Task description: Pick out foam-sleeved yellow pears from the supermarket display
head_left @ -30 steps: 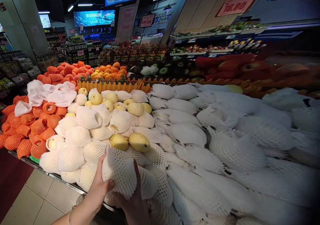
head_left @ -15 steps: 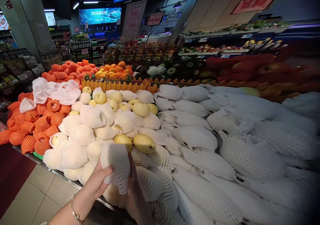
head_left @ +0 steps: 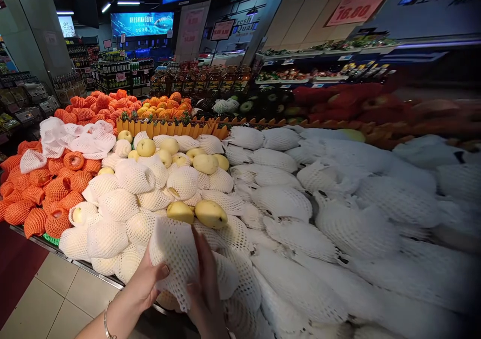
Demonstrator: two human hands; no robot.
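A white foam fruit net [head_left: 175, 259] is held between my two hands above the near edge of the pear pile. My left hand [head_left: 145, 284] grips its left side, thumb lying across the front. Around the right side curls my right hand [head_left: 206, 279], its thumb near the lower end of the net. Whether a fruit sits inside the net, I cannot tell. Just beyond my hands lie two bare yellow pears [head_left: 211, 214]. Pears in white foam nets [head_left: 118, 205] are heaped to the left and under my hands.
Orange-netted fruit [head_left: 56, 186] fills the left end of the stand, with loose white nets [head_left: 90, 139] on top. Larger fruits in white nets [head_left: 281, 201] cover the right side. A low yellow picket fence [head_left: 161, 127] runs behind. Tiled floor [head_left: 62, 284] shows at lower left.
The view has turned slightly right, so the display appears shifted left. My right thumb has come onto the front of the net, and the net's lower end hangs a little lower.
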